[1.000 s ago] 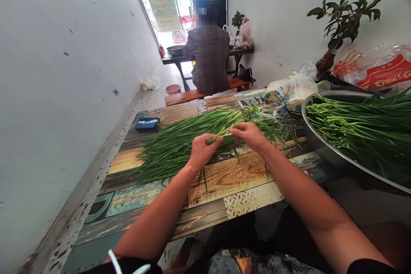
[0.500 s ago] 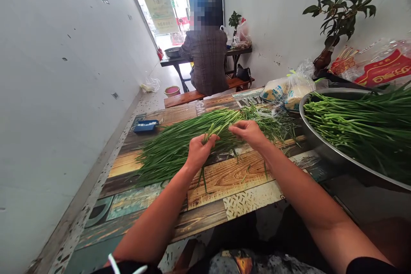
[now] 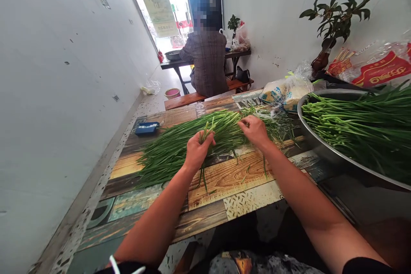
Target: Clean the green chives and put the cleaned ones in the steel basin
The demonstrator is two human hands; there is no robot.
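Observation:
A long pile of green chive stalks lies across the patterned wooden table. My left hand is closed round a small bunch of stalks whose ends stick up past my fingers. To its right, my right hand hovers over the pile with fingers curled in a pinch; what it holds is too small to make out. The two hands are apart.
A big metal basin full of green stalks stands at the right. Behind it are plastic bags, red packets and a potted plant. A blue box lies far left on the table. A person sits at another table ahead.
My left hand has turned its bunch upright and pulled it free. My right hand has let go of the shared stalks and moved a little away to the right.

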